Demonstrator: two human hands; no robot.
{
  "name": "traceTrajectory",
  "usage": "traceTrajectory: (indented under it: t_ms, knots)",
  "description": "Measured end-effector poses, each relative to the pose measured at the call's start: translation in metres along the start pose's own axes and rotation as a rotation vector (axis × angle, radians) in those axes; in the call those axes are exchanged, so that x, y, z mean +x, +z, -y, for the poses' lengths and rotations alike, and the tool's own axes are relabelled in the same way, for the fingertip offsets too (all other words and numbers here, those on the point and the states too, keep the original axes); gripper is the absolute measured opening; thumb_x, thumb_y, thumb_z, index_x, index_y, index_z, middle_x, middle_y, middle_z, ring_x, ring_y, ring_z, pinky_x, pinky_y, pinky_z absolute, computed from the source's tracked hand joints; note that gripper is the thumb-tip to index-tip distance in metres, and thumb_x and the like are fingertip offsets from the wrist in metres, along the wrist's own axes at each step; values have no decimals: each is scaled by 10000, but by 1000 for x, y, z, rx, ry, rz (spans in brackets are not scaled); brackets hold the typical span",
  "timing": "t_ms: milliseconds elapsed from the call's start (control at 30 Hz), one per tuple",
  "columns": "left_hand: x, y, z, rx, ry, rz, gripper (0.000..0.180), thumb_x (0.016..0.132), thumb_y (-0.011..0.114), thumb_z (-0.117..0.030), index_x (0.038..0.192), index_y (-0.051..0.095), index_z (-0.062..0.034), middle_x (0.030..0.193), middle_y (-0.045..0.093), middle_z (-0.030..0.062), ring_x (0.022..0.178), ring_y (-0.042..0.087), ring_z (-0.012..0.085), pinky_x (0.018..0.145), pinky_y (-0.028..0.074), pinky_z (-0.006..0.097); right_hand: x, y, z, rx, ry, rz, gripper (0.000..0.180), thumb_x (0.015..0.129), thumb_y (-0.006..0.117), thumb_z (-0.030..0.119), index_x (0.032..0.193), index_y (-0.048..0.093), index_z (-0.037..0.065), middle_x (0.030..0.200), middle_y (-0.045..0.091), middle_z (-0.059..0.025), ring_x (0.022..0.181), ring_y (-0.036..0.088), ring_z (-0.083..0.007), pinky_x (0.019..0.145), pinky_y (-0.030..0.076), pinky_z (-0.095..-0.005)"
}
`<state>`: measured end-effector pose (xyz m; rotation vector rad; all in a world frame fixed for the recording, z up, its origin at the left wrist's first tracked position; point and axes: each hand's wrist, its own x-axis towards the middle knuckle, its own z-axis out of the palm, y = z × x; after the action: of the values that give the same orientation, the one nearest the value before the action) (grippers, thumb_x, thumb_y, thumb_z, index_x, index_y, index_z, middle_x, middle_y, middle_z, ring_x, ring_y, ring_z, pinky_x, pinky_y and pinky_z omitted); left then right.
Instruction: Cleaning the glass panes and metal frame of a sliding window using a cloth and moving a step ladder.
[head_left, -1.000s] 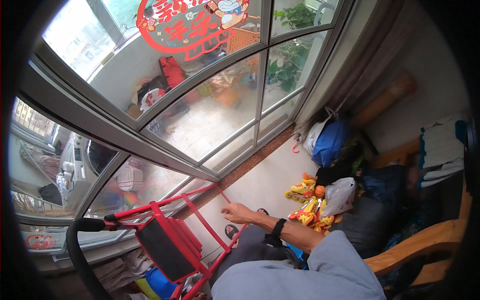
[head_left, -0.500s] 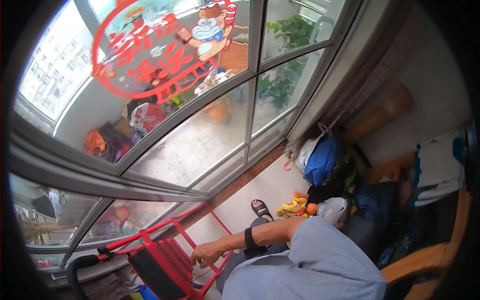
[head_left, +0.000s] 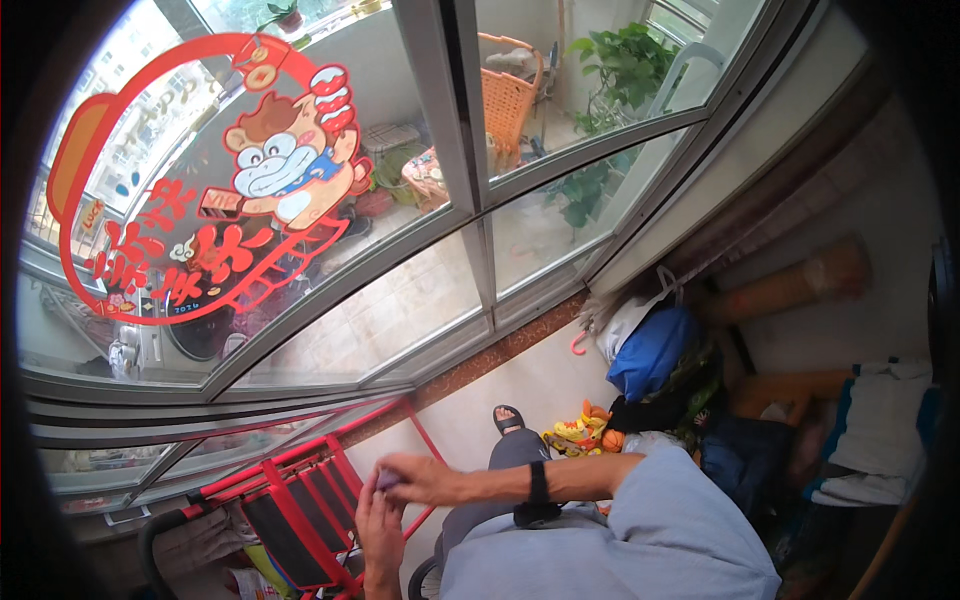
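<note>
My right hand (head_left: 428, 480) reaches across in front of me, its fingers closed on a small purplish thing (head_left: 388, 480) whose kind I cannot make out. My left hand (head_left: 380, 530) is raised just below it, fingers stretched upward and nearly touching the right fingertips. A black band (head_left: 538, 484) circles my right forearm. Both hands are beside a red-framed folding cart (head_left: 300, 520) with dark panels and a black curved handle, on the left.
A glass sliding door (head_left: 350, 310) with a red-rimmed cartoon sticker (head_left: 290, 165) stands ahead. On the right are a blue bag (head_left: 652, 350), yellow-orange toys (head_left: 580, 430), dark cloth (head_left: 750, 440) and a white towel (head_left: 880, 425). My sandalled foot (head_left: 509, 419) is on the pale floor.
My left hand has come into view from below and met my right hand, which has risen slightly. A small purplish thing now shows between them. The view has shifted.
</note>
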<state>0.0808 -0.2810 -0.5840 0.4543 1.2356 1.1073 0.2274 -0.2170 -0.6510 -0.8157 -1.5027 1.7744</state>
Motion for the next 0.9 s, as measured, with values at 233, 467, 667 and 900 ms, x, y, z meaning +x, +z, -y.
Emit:
traceTrajectory:
  t_ms: [233,467,667,900]
  knots:
    - [56,76,-47,531,252,199,400,973,588,-72,1363,540,6,1321,624,122,1185,623,234,997,514,371,-9,-171,101,9,-321,-963,548,869,793,135,1264,426,37,1136,546,-101,1057,587,-158,879,525,-326]
    - [88,104,-81,504,286,264,376,945,599,10,1318,564,37,1237,656,132,1121,635,200,983,501,321,50,-256,161,-798,-1061,-1259,338,843,740,92,1146,593,65,1191,590,-109,1110,593,-286,953,493,-410]
    - [106,86,-99,555,319,283,357,947,613,-3,1301,576,34,1198,674,131,1091,647,195,978,503,312,32,-269,129,-1285,-890,-1150,274,759,695,19,1024,699,86,1145,624,-68,1142,565,-321,958,483,-428]
    - [137,70,-112,531,322,366,315,956,623,-16,1265,601,37,1148,695,126,1047,661,177,939,515,299,22,-258,157,-785,-815,-1447,321,854,695,-11,1166,621,16,1171,631,-138,1104,616,-276,982,487,-362]
